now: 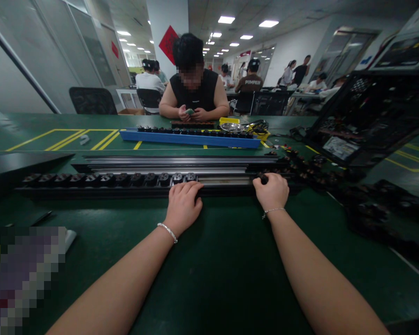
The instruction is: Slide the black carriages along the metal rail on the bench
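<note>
A long black rail lies across the green table in front of me, with a row of several small black and silver parts seated along its left half. My left hand rests on the rail's near edge beside the last part in the row, fingers curled against it. My right hand is closed on a small black part at the rail further right. A silver rail lies just behind the black one.
Loose black parts are heaped at my right. An open black case stands at the far right. Across the table a person sits behind a blue tray and a metal bowl. A black panel lies at left.
</note>
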{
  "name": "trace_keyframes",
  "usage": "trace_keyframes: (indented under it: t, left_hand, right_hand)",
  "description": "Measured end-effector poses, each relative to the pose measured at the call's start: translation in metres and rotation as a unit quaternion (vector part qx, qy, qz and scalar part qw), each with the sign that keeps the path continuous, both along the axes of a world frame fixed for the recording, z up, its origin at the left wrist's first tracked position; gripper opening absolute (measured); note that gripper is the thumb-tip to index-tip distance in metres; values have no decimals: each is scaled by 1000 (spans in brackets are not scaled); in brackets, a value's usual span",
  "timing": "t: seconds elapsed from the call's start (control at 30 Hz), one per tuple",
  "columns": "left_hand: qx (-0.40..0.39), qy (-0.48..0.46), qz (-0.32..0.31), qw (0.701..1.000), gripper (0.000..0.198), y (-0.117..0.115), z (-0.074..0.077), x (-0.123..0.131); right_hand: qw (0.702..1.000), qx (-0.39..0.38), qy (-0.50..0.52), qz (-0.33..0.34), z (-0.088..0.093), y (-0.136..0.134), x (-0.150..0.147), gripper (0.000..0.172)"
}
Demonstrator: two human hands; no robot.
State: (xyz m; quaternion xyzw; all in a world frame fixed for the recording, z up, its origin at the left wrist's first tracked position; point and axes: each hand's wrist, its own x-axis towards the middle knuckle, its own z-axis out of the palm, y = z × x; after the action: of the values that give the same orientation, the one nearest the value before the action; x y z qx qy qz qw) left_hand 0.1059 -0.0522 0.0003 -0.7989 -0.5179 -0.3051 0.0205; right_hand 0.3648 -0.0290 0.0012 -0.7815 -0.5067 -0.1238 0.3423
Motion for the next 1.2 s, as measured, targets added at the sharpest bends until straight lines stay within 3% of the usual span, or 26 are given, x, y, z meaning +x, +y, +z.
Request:
trace_keyframes:
  t: [1.2]
  left_hand:
    - [4,-1,-4,1000,37,0,-1,-1]
  right_hand:
    - [997,7,3,-81,1,0,25,40]
